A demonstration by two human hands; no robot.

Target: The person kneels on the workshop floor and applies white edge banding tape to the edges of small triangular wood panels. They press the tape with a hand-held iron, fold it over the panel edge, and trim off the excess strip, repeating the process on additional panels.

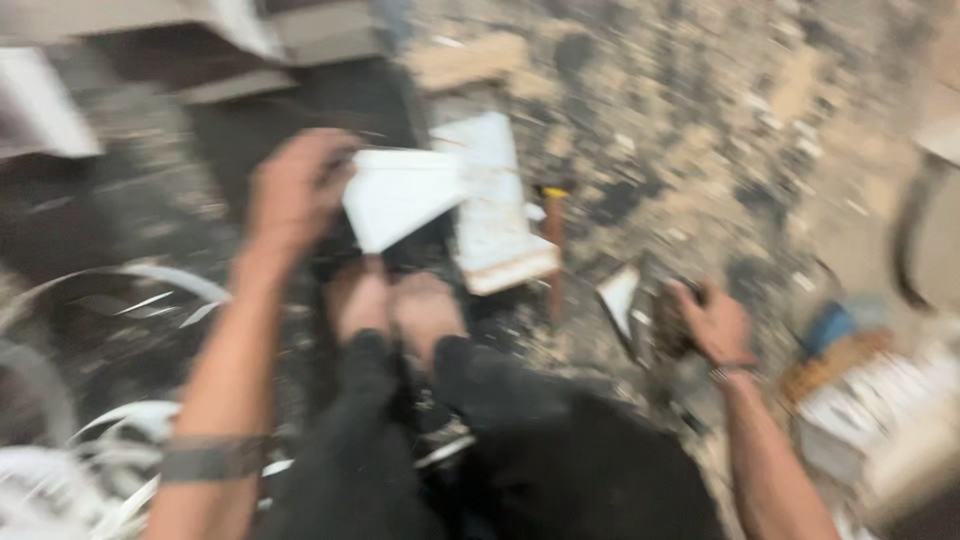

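Your left hand (pixel 295 195) grips a white tile piece (pixel 400 195). Your right hand (pixel 705 320) seems closed on a dark tool (pixel 668 325) (blurred) above the floor (pixel 720 120).

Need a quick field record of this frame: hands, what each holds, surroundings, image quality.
view: head camera looking down; person crouched, bare feet on the floor
left hand: on a white triangular piece, gripping its left edge
right hand: closed on a dark object, kind unclear
nearby: white slab just right of the triangular piece; hammer beside the slab; small white shard left of the right hand
floor: dusty, strewn with debris
left side: curled white strips
quality: heavy motion blur, fine detail unreadable
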